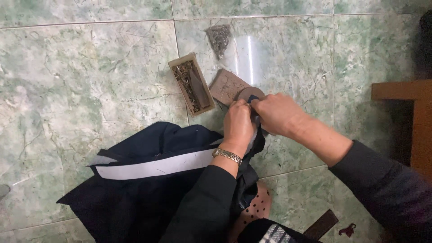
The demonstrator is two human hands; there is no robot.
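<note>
Both of my hands meet over a round brown block (249, 93) on the green marble floor. My left hand (238, 123), with a metal bracelet on the wrist, pinches an edge of the dark navy garment (148, 180) against the block. My right hand (275, 114) presses down on the same spot, where a small patch of navy cloth shows between the fingertips. A white strip (157, 165) runs across the garment. What lies under the fingers is hidden.
A small cardboard box (191, 83) of metal pieces lies to the left of the hands, a flat brown cardboard piece (227, 85) beside the block, and a clear bag (219, 38) of small metal parts farther away. Wooden furniture (411, 112) stands at the right.
</note>
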